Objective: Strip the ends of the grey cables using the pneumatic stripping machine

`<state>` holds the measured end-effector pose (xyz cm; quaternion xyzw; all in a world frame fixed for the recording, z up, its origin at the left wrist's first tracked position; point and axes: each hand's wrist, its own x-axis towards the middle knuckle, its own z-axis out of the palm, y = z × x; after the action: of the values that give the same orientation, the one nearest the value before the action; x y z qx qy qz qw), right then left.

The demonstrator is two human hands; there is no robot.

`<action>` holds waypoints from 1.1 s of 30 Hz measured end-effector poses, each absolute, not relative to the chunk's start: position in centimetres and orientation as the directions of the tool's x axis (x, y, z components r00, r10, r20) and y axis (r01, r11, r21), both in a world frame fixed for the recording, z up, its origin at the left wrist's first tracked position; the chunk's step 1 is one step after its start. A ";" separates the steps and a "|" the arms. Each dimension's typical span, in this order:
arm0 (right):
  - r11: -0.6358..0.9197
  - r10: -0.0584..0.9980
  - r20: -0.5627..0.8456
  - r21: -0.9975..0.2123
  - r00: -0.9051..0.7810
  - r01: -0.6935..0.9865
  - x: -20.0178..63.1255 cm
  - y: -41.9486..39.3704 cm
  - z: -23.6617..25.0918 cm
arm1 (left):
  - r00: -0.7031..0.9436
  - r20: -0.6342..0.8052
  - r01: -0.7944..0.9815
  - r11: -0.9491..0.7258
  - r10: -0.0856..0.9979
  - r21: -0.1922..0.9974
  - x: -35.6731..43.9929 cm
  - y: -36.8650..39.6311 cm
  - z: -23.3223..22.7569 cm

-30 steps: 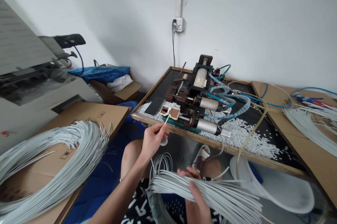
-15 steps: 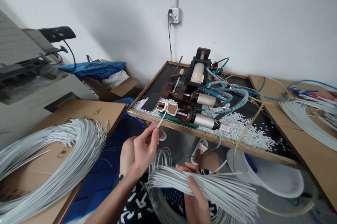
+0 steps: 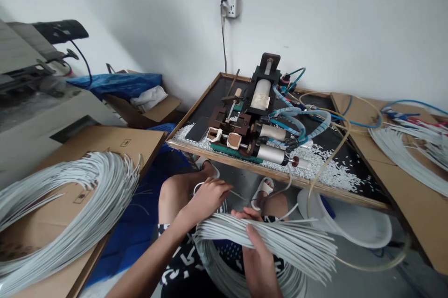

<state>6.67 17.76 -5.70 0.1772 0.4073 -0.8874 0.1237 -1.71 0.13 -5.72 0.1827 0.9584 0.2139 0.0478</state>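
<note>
A wood-framed black counter (image 3: 353, 195) carries a small pneumatic machine with silver cylinders (image 3: 261, 137). Below it, across the lap, lies a looped bundle of grey-white cables (image 3: 280, 244), clasped by the right hand (image 3: 257, 260). The left hand (image 3: 206, 197) pinches one thin cable (image 3: 196, 187) beside it. It looks like picking a strand; feeding it upward to the machine seems next.
</note>
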 end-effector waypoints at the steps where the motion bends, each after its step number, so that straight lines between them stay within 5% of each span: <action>1: -0.640 -0.086 -0.422 -0.670 -0.902 0.375 6.6 17.8 -5.6 | -0.938 -0.021 0.310 0.862 0.347 0.401 -2.0 0.1 -6.3; 10: -0.637 -0.078 -0.458 -0.660 -0.886 0.398 6.5 17.8 -5.1 | -0.975 0.049 0.218 0.876 0.219 0.430 -2.3 -0.6 -9.1; 19: -0.676 -0.080 -0.470 -0.622 -0.879 0.394 6.2 17.6 -5.3 | -0.940 0.211 0.300 0.357 0.269 0.884 0.0 0.4 -2.1; 25: -0.703 -0.064 -0.441 -0.617 -0.895 0.354 5.9 17.2 -4.8 | -0.832 0.260 0.431 0.277 0.489 0.858 1.2 1.5 -0.3; 33: -0.644 -0.033 -0.419 -0.686 -0.907 0.340 6.2 17.1 -5.2 | -0.848 0.311 0.454 0.282 0.430 0.845 1.0 2.4 0.0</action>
<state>6.20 17.05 -5.19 0.1878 0.4088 -0.8869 0.1054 1.02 2.37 0.04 0.2758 0.8006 0.5319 -0.0113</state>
